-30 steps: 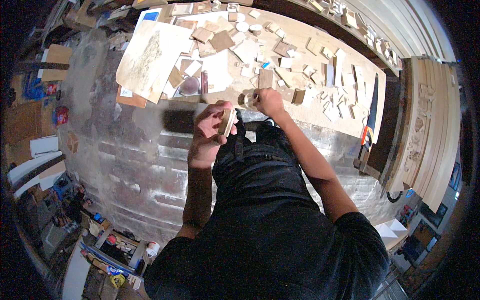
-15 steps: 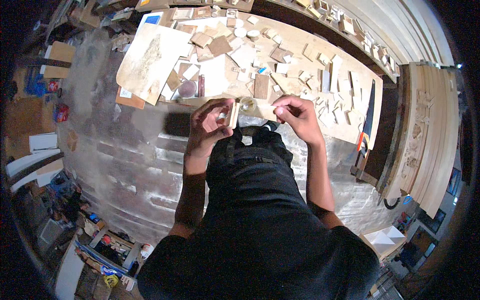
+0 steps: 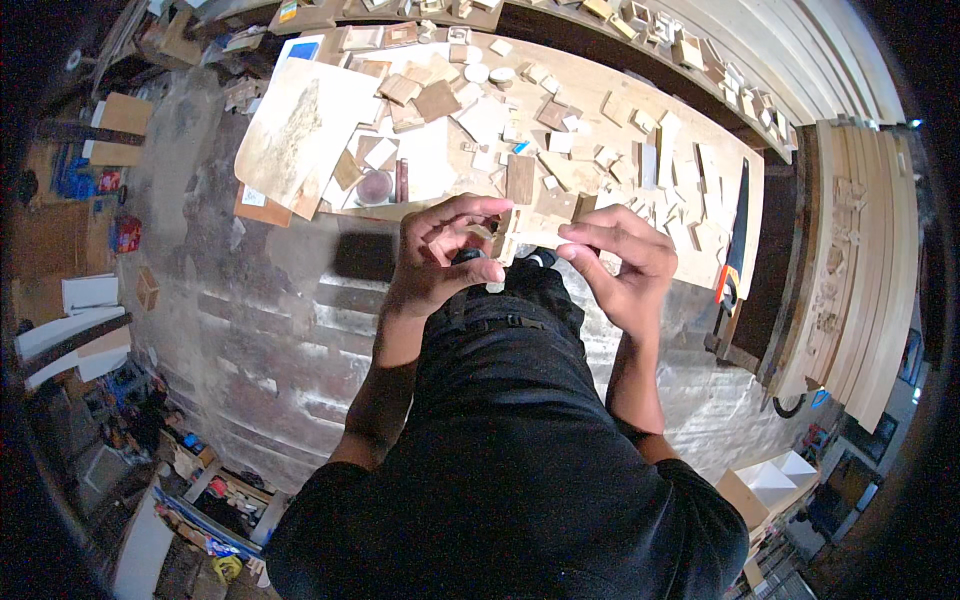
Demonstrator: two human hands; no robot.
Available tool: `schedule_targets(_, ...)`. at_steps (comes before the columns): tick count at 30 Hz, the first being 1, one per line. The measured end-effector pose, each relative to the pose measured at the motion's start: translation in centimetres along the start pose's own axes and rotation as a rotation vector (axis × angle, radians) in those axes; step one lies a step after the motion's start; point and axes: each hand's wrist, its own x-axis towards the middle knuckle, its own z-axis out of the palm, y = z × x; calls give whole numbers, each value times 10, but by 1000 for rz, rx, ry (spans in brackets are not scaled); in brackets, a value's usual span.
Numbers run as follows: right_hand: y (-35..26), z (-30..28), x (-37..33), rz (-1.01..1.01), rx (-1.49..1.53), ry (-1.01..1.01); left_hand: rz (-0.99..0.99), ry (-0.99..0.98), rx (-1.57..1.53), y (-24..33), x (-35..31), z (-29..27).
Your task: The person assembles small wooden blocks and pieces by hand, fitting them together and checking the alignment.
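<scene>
My left hand is closed on a small wooden piece, gripped by its ends between thumb and fingers. It looks like a little block or shallow box, held upright just off the bench's near edge. To its right, my right hand pinches a thin pale strip between thumb and forefinger. The strip's left end reaches the wooden piece; whether it is wood or something else is too small to tell. Just beyond both hands lies a brown wooden block on the bench.
The plywood workbench bears many offcuts. At its left lie a stained pale board and a dark round disc. A handsaw rests along the right edge. Long planks are stacked farther right, with shelves at the back.
Both hands have shifted right, the left one turning the wooden piece. My right hand has brought the strip against it. A small clear round container seen between the hands is now hidden.
</scene>
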Motion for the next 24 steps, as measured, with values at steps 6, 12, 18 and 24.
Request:
schedule_targets(6, -9, -5, 0, -89, -132, -14, -78, -8, 22, 2, 1, -2)
schedule_targets(12, -14, -9, 0, -32, -104, 16, -101, -25, -7, 3, 3, 1)
schedule_targets(18, -9, 4, -3, -49, 16, -44, -73, -54, 5, 2, 3, -2)
schedule_targets(24, 0, 4, -6, -32, -52, 104, -60, -44, 2, 6, 1, -2)
